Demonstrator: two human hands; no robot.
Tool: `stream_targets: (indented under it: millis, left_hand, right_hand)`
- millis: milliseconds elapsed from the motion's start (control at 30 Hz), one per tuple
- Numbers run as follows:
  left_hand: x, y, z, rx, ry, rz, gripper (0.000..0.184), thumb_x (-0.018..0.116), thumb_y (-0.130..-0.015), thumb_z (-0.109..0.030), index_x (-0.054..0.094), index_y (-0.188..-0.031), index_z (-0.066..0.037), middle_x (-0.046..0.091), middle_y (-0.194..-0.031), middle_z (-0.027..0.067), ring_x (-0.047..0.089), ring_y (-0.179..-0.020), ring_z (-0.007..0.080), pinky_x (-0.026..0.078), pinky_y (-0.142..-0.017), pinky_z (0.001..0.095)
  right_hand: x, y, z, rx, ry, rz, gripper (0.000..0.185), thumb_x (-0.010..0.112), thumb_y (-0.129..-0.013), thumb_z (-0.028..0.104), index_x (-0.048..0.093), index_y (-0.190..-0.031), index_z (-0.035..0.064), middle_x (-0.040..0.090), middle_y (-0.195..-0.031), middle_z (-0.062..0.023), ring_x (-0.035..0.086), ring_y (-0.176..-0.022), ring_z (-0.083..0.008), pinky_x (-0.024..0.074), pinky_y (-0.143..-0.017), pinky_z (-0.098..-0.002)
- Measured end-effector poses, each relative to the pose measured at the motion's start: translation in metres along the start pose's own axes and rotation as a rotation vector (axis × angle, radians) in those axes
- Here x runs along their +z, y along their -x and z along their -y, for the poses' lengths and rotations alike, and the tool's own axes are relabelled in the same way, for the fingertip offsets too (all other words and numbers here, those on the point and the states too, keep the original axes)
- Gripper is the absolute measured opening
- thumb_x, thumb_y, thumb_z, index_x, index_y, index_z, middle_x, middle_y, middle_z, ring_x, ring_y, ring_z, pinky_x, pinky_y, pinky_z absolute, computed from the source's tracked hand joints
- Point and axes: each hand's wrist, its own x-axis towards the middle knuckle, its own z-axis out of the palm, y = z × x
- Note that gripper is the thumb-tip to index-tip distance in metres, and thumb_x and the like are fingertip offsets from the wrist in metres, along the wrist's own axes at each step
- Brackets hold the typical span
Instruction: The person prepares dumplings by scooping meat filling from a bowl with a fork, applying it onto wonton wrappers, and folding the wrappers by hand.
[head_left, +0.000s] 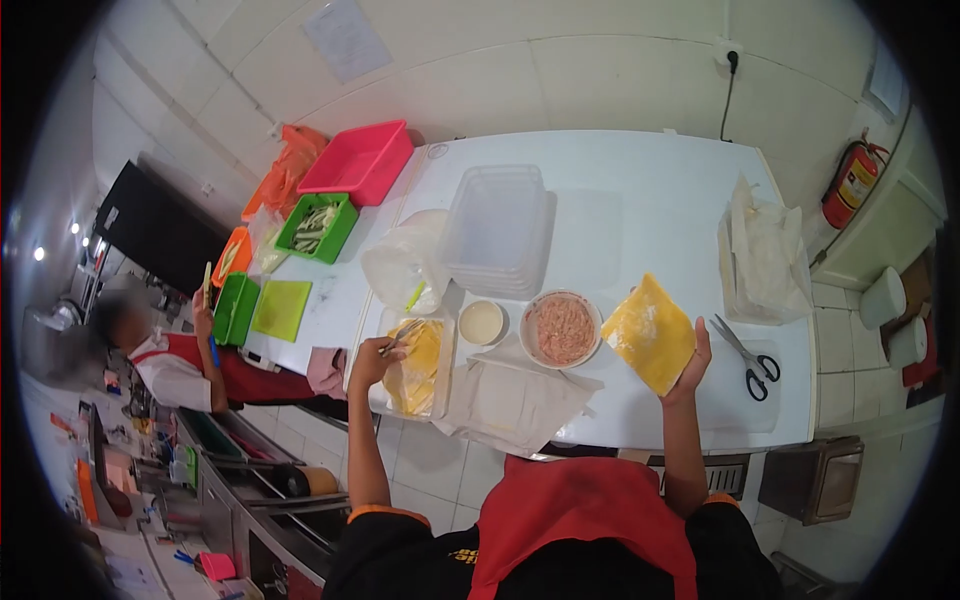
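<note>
My right hand (692, 365) holds up a square yellow dough sheet (650, 335), dusted with white flour, at its lower right edge. My left hand (372, 362) is closed around a small fork-like metal utensil (405, 332) above a clear tray (443, 385). More yellow dough sheets (415, 370) lie overlapping in that tray. Between my hands stand a bowl of pinkish minced meat (562, 330) and a small cup of pale liquid (482, 323). A tray covered with pale sheets of paper (510, 400) is at the table's near edge.
Stacked clear containers (492, 230) and a white tub (400, 260) stand behind. Black-handled scissors (750, 362) lie right of my right hand, near a paper-topped container (765, 260). At left, a co-worker (175, 360) stands by green bins (236, 308) and a pink bin (358, 163).
</note>
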Motion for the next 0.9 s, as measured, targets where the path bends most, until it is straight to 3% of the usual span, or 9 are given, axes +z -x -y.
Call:
stream_targets:
  millis: [100,200,367,433,533,633,700,800,900]
  left_hand:
    - [0.004,-0.010,0.004,0.091,-0.057,-0.106,0.021,0.078,-0.074,-0.009,0.071,-0.091,0.001,0.069,-0.076,0.0133,0.062,-0.071,0.0141,0.050,-0.070,0.0307]
    - [0.008,-0.014,0.012,-0.071,-0.023,-0.036,0.022,0.079,-0.072,-0.008,0.071,-0.090,0.001,0.069,-0.077,0.0126,0.062,-0.069,0.0149,0.050,-0.068,0.0309]
    - [0.016,-0.014,0.030,0.065,0.035,-0.166,0.025,0.080,-0.072,-0.009,0.068,-0.092,0.001,0.068,-0.081,0.0115,0.064,-0.075,0.0194,0.050,-0.069,0.0324]
    - [0.012,-0.005,0.003,0.186,-0.085,-0.323,0.025,0.078,-0.075,-0.009,0.067,-0.095,0.000,0.067,-0.085,0.0125,0.064,-0.080,0.0228,0.050,-0.072,0.0332]
    - [0.018,0.008,-0.086,0.097,-0.002,-0.333,0.022,0.071,-0.080,-0.006,0.066,-0.101,-0.001,0.064,-0.093,0.0148,0.063,-0.086,0.0279,0.050,-0.077,0.0349]
    - [0.052,0.016,-0.144,0.384,0.033,-0.136,0.023,0.060,-0.082,0.002,0.067,-0.103,-0.004,0.064,-0.097,0.0152,0.064,-0.089,0.0321,0.050,-0.076,0.0397]
    - [0.076,0.027,-0.180,0.324,-0.125,-0.007,0.020,0.061,-0.081,0.002,0.070,-0.097,-0.007,0.066,-0.094,0.0123,0.064,-0.084,0.0336,0.051,-0.071,0.0405]
    - [0.108,0.016,-0.182,0.345,-0.373,-0.022,0.020,0.061,-0.082,-0.003,0.071,-0.098,-0.011,0.065,-0.092,0.0093,0.066,-0.077,0.0316,0.053,-0.066,0.0410]
    - [0.111,0.001,-0.185,0.424,-0.458,-0.070,0.022,0.060,-0.080,-0.003,0.071,-0.096,-0.012,0.064,-0.093,0.0073,0.067,-0.074,0.0293,0.053,-0.062,0.0405]
  right_hand:
    - [-0.003,0.009,0.009,-0.044,0.053,-0.008,0.079,0.039,-0.095,0.049,0.017,-0.148,-0.0054,0.026,-0.152,-0.0220,0.035,-0.138,-0.0355,0.0322,-0.111,-0.0485]
    - [-0.006,0.018,0.015,-0.062,0.026,0.003,0.080,0.039,-0.095,0.050,0.017,-0.148,-0.0051,0.025,-0.153,-0.0210,0.033,-0.139,-0.0346,0.0311,-0.112,-0.0481]
    - [-0.004,0.029,0.018,-0.105,0.005,-0.044,0.077,0.039,-0.095,0.048,0.022,-0.147,-0.0052,0.029,-0.151,-0.0222,0.035,-0.137,-0.0347,0.0335,-0.111,-0.0470]
    - [-0.003,0.034,0.017,-0.141,-0.009,-0.032,0.077,0.040,-0.094,0.048,0.022,-0.147,-0.0050,0.029,-0.151,-0.0220,0.036,-0.137,-0.0347,0.0333,-0.111,-0.0471]
    - [-0.008,0.038,0.013,-0.175,0.027,-0.024,0.075,0.042,-0.093,0.045,0.023,-0.147,-0.0046,0.030,-0.150,-0.0223,0.036,-0.136,-0.0349,0.0338,-0.110,-0.0471]
    - [-0.022,0.036,0.011,-0.078,0.135,-0.057,0.071,0.046,-0.092,0.039,0.027,-0.146,-0.0044,0.034,-0.148,-0.0229,0.039,-0.134,-0.0350,0.0356,-0.109,-0.0471]
    - [-0.022,0.038,0.007,0.063,0.079,-0.034,0.068,0.048,-0.092,0.035,0.029,-0.145,-0.0045,0.038,-0.145,-0.0233,0.043,-0.131,-0.0350,0.0374,-0.108,-0.0471]
    - [-0.046,0.043,0.005,0.173,0.036,-0.133,0.060,0.049,-0.092,0.030,0.037,-0.140,-0.0051,0.048,-0.137,-0.0227,0.052,-0.122,-0.0348,0.0421,-0.104,-0.0467]
    - [-0.084,0.048,-0.001,0.152,0.078,-0.291,0.064,0.049,-0.090,0.030,0.034,-0.141,-0.0067,0.044,-0.139,-0.0250,0.049,-0.124,-0.0390,0.0401,-0.105,-0.0493]
